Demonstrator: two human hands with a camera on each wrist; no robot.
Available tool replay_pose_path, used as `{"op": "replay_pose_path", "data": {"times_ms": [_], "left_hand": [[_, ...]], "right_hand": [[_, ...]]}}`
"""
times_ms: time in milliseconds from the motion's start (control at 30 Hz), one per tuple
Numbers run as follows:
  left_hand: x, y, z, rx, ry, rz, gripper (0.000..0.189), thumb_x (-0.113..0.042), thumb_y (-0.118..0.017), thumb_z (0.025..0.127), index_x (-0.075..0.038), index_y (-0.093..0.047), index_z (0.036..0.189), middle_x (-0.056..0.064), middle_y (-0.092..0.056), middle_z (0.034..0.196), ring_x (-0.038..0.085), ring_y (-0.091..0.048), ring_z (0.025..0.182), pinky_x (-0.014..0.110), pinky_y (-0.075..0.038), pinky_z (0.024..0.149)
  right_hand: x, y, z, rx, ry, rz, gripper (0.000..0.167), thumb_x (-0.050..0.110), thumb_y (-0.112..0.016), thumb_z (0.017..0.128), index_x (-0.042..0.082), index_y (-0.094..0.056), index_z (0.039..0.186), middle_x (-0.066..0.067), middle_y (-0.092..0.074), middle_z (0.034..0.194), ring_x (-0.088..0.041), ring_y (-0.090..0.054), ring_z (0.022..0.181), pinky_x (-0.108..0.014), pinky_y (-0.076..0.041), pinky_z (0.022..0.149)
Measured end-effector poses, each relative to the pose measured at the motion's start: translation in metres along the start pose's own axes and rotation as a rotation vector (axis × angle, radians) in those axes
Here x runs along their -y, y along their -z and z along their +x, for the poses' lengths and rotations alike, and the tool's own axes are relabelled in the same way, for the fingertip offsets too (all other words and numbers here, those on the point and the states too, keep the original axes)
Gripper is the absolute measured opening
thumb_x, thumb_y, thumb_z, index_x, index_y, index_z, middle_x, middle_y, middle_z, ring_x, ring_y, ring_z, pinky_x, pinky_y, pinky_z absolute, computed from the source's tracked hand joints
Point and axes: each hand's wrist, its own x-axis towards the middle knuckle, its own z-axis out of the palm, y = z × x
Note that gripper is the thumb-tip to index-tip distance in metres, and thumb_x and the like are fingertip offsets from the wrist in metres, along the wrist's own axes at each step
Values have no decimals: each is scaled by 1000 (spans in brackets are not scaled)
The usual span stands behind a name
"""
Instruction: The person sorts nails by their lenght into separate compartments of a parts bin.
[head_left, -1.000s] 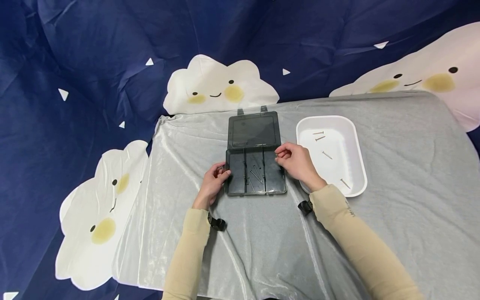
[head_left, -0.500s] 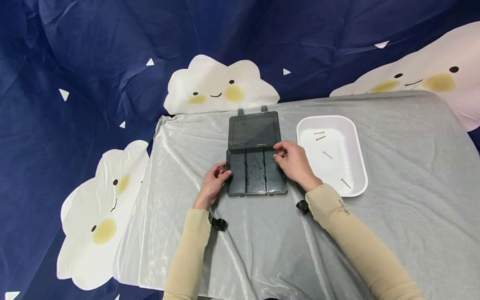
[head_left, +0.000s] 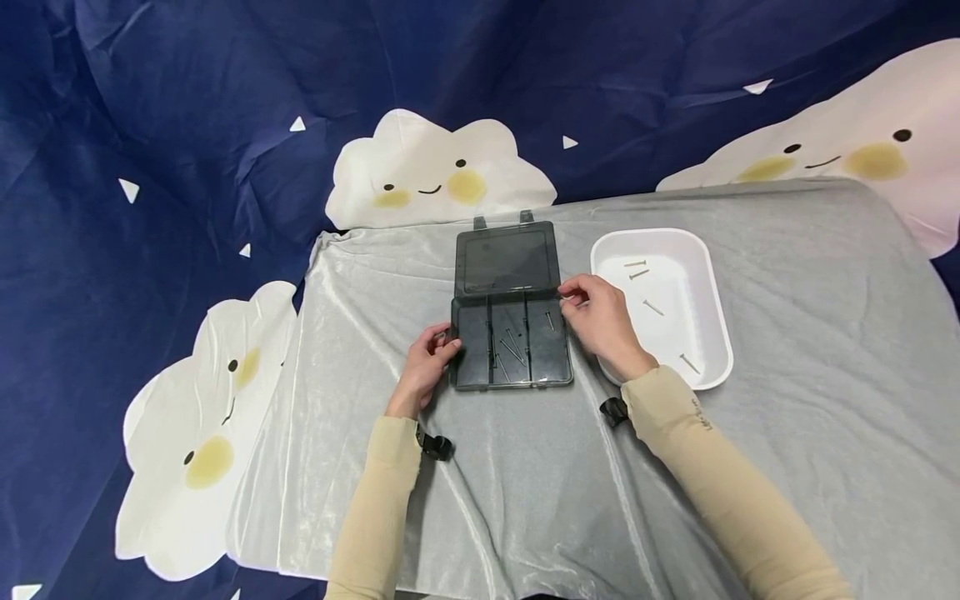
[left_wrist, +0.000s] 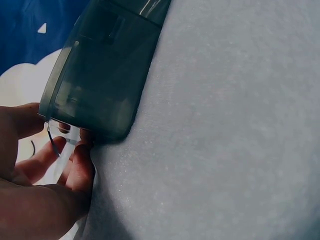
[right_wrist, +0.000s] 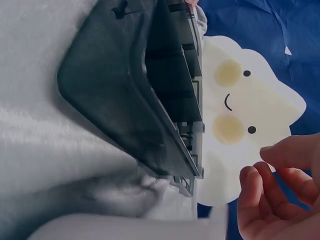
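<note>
A dark see-through organizer box (head_left: 546, 360) lies with its lid (head_left: 507, 259) swung back, its inside divided into three long compartments. My left hand (head_left: 425, 364) holds the box's left edge; in the left wrist view its thumb lies on the rim and its fingers sit below and behind the wall. One screw (head_left: 550, 321) lies in the right compartment, and several screws (head_left: 513, 345) lie in the middle one. By the upper right edge of the box is my right hand (head_left: 603, 321), its fingers loosely bent and nothing visible between them in the right wrist view.
To the right stands a white plastic bin (head_left: 722, 333) with several loose screws (head_left: 653, 307) spread over its floor. Wrinkled grey cloth (head_left: 525, 483) covers the table. Behind it hangs a blue fabric (head_left: 247, 58) with cloud faces.
My right hand has let go of a screw, which now lies in the right compartment, and has drawn back slightly to the right. My left hand has stayed on the box edge.
</note>
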Motion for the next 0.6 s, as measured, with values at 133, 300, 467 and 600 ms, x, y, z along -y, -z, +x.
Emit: {"op": "replay_pose_path", "data": {"times_ms": [133, 300, 467, 600], "left_hand": [[0, 0, 0, 1, 6, -2, 42, -13, -66, 91, -11, -56, 132, -2, -50, 99, 10, -49, 88, 20, -45, 72], [1, 0, 0, 1, 6, -7, 42, -13, -66, 91, -11, -56, 132, -1, -51, 100, 10, -50, 89, 20, -45, 73], [2, 0, 0, 5, 7, -5, 42, -13, -66, 91, -12, -56, 132, 0, -53, 102, 11, -51, 90, 20, -46, 74], [2, 0, 1, 9, 7, 1, 42, -14, -66, 92, -12, -56, 132, 0, -52, 102, 11, -51, 90, 22, -45, 74]], "right_hand": [[-1, 8, -1, -43, -2, -15, 16, 2, -60, 84, 0, -69, 97, -15, -65, 89, -26, -61, 80, -31, -44, 74], [-9, 24, -3, -72, -10, -54, 18, 3, -61, 83, 0, -68, 99, -17, -65, 92, -28, -62, 81, -34, -41, 77], [-22, 45, -7, 5, -36, -154, 19, 3, -57, 83, -3, -66, 99, -19, -64, 93, -31, -62, 83, -41, -43, 80], [-31, 65, -14, 130, -79, -261, 22, 3, -55, 81, -5, -64, 100, -22, -63, 92, -35, -59, 85, -46, -43, 80]]}}
